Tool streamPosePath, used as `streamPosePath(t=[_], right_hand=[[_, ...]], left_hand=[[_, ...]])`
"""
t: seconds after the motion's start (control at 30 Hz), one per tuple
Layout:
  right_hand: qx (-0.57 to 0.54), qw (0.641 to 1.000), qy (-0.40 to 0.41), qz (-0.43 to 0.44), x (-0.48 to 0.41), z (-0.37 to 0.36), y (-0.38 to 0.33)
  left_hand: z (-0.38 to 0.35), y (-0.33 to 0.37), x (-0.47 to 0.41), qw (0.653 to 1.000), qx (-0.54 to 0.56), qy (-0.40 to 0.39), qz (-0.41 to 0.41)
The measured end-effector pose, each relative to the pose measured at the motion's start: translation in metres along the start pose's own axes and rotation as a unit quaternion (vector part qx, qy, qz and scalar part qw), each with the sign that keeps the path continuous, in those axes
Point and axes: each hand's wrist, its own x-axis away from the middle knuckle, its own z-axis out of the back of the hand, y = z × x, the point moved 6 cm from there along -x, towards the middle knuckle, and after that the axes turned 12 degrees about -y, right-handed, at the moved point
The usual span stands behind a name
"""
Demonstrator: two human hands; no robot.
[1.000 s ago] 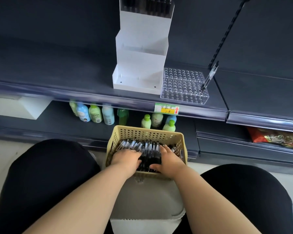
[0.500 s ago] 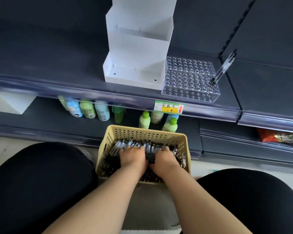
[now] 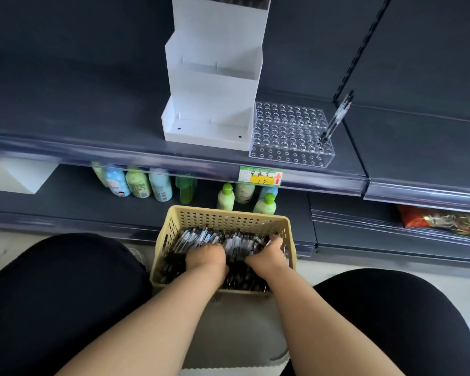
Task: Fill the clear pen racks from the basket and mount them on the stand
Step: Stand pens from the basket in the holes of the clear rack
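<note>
A beige perforated basket (image 3: 228,217) full of black pens (image 3: 201,236) stands on a white box between my knees. My left hand (image 3: 205,257) is sunk into the pile, fingers curled down among the pens. My right hand (image 3: 266,255) lies at the basket's right side, fingers curled round a bunch of pens. On the dark shelf above, a clear pen rack (image 3: 291,134) with many holes holds one pen (image 3: 335,118) leaning at its right end. Left of the rack stands the white stepped stand (image 3: 212,85).
Green and blue bottles (image 3: 139,184) line the lower shelf behind the basket. A yellow price tag (image 3: 261,176) sits on the shelf edge. Snack packets (image 3: 440,219) lie at the lower right. A slotted upright (image 3: 361,47) runs up the back wall. My black-clad knees flank the basket.
My head has tipped slightly, shifting the shelf in view. My right hand slid toward the basket's right wall and gathered pens; my left hand stayed buried in the pile.
</note>
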Motion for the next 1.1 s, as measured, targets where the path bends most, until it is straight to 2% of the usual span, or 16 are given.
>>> streamPosePath(t=[0.1,0.2,0.33,0.53,0.83,0.93,1.03,1.1], right_hand=[[-0.027,0.999,0.025,0.026,0.008,0.001,-0.002],[-0.038,0.996,0.055,0.065,0.018,0.004,-0.008],[-0.059,0.987,0.080,0.127,0.032,0.012,-0.019],[-0.101,0.964,0.145,0.197,0.046,0.034,-0.035],[-0.158,0.954,0.126,0.219,0.056,0.062,-0.051],[-0.153,0.933,0.182,0.272,0.074,0.102,-0.074],[-0.097,0.893,0.271,0.345,0.094,0.164,-0.106],[-0.060,0.868,0.332,0.363,0.104,0.206,-0.122]], left_hand=[[-0.007,0.000,0.005,0.999,0.014,-0.044,0.001],[-0.009,-0.002,0.010,0.997,0.057,-0.044,-0.007],[0.001,0.000,0.018,0.983,0.174,0.011,-0.062],[0.035,0.010,0.043,0.932,0.275,0.142,-0.188],[0.062,0.015,0.059,0.868,0.405,0.178,-0.225],[0.089,0.022,0.068,0.852,0.416,0.187,-0.256],[0.131,0.035,0.078,0.827,0.423,0.221,-0.296],[0.160,0.047,0.084,0.815,0.415,0.252,-0.318]])
